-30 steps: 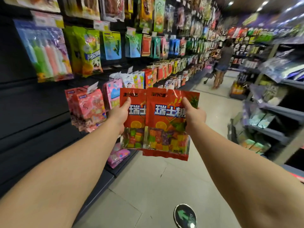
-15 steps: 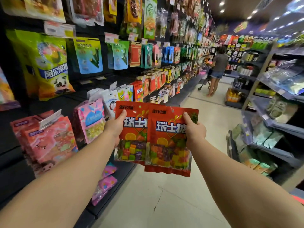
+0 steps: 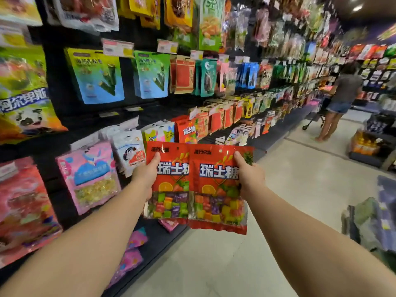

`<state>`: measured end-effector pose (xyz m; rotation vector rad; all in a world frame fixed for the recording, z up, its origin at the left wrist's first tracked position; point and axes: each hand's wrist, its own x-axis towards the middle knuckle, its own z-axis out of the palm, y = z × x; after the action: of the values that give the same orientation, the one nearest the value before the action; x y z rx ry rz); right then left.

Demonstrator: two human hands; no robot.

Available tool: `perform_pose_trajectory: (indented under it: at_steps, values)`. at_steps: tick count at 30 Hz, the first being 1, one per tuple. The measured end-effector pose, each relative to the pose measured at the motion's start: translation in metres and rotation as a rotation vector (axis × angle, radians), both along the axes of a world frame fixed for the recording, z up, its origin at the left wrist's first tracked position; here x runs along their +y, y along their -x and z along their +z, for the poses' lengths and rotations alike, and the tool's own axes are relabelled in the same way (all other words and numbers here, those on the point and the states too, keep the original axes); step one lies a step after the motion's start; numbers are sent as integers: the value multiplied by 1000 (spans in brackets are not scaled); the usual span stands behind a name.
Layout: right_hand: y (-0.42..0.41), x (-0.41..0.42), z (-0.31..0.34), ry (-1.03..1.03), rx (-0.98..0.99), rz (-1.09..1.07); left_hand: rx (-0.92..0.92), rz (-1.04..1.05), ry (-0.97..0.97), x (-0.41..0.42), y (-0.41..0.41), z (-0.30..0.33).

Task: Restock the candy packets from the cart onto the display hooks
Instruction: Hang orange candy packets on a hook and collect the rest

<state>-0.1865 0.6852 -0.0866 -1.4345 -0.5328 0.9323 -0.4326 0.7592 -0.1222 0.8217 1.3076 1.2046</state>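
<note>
**Two packets in hand, hook not reached yet**

Two red candy packets held up at mid-aisle, side by side, right packet (image 3: 218,187) overlapping left packet (image 3: 169,183) at the seam. Left hand (image 3: 147,174) clamped on the left one's outer edge, thumb across the front. Right hand (image 3: 249,175) clamped on the right one's outer edge, same thumb-over grip. Hang holes visible near both top edges, unobstructed.

Matching red stock (image 3: 186,130) hangs on the rack just behind and above the held pair, so probably the target hook. Hook tip itself not discernible. Pink bags (image 3: 90,179) and white bags (image 3: 130,151) hang to the left of it. Cart not identifiable in view. Shopper (image 3: 340,97) well down the aisle, no conflict.

Step, judged: carry/approach, before hanging. Next move needs: one packet at a time, hole lined up with hook tip, pushed on squarely behind or in front of existing stock. Other hand keeps the spare packet clear. Risk: soft film buckling and missing the hook.
</note>
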Motion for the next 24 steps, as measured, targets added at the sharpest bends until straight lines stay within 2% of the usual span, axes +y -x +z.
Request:
perform_pose_trajectory:
  at_steps: [4,9,17,24]
  values:
    - [-48,40,1,-9,-23,81,-21,71,28,23,-38,-7]
    - [-72,94,-15,24,-29,116,-3,119,55,55,-60,-13]
    - [-70,207,-41,70,-33,170,27,190,89,151,-60,-40]
    - [-71,305,-44,72,-70,206,-10,229,106,229,-68,-36]
